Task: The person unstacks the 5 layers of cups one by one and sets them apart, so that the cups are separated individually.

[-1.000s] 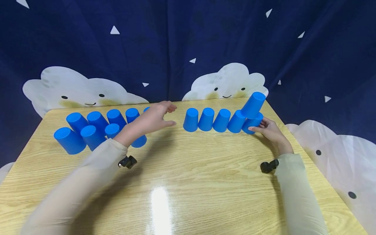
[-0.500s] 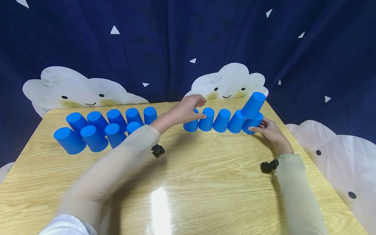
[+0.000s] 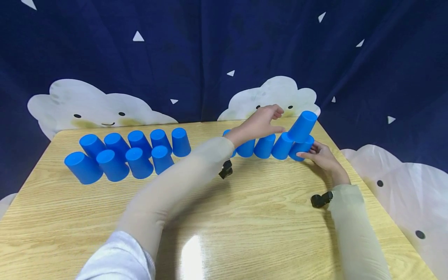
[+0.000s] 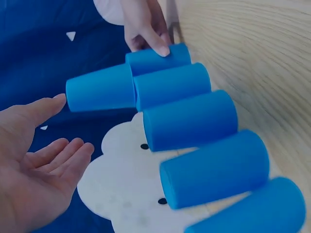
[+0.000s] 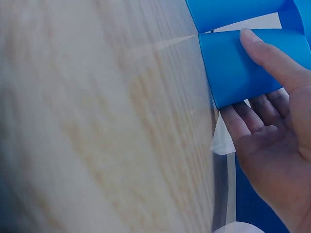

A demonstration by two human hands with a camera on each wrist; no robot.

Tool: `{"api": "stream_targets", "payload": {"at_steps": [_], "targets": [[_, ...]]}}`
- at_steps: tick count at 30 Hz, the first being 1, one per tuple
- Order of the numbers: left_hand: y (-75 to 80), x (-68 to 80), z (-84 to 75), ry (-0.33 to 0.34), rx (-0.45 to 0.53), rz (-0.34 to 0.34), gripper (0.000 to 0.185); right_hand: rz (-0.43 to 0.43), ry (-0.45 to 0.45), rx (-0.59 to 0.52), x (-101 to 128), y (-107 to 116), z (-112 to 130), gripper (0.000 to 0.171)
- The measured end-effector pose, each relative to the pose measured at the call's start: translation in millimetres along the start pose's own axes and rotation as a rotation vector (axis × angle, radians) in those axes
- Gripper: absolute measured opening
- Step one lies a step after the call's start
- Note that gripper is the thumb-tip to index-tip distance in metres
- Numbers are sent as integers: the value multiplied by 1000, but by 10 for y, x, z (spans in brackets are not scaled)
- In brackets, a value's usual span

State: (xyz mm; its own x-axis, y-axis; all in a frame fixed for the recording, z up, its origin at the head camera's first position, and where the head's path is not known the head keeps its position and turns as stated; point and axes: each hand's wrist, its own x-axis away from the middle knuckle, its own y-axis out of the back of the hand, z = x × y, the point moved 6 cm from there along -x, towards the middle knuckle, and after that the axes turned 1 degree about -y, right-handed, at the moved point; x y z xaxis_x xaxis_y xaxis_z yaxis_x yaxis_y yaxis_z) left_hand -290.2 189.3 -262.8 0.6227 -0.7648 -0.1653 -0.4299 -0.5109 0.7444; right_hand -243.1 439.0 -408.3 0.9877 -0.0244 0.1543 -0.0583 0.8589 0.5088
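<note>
A row of blue plastic cups (image 3: 265,146) stands upside down at the back right of the table. One more blue cup (image 3: 303,126) sits upside down on top, bridging the two rightmost ones. My right hand (image 3: 323,159) holds the end cup (image 5: 257,65) of the row, thumb on its front and fingers behind it. My left hand (image 3: 262,122) hovers behind the row, thumb and fingers spread with nothing between them. In the left wrist view, its thumb tip (image 4: 59,98) is right by the closed end of the top cup (image 4: 99,88).
Two rows of upside-down blue cups (image 3: 112,165) stand on the left half of the wooden table (image 3: 266,225). A dark blue curtain (image 3: 196,58) with clouds hangs behind the back edge. My left forearm (image 3: 175,186) crosses over the middle of the table.
My left hand has moved right, from beside the left group of cups, over the row, to the top cup. The right hand has stayed on the end cup.
</note>
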Motion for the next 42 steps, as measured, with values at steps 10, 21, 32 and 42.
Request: {"api": "stream_targets", "payload": {"at_steps": [10, 21, 32, 42], "targets": [[-223, -379, -172, 29, 1, -9, 60, 16, 1, 16, -10, 0, -34, 81], [-305, -592, -199, 102, 70, -64, 63, 13, 4, 11, -19, 19, -42, 78], [-385, -639, -232, 84, 82, -26, 63, 26, 15, -26, -10, -8, -13, 76], [-415, -657, -260, 66, 50, -13, 57, 27, 25, -28, -5, -2, -2, 79]]}}
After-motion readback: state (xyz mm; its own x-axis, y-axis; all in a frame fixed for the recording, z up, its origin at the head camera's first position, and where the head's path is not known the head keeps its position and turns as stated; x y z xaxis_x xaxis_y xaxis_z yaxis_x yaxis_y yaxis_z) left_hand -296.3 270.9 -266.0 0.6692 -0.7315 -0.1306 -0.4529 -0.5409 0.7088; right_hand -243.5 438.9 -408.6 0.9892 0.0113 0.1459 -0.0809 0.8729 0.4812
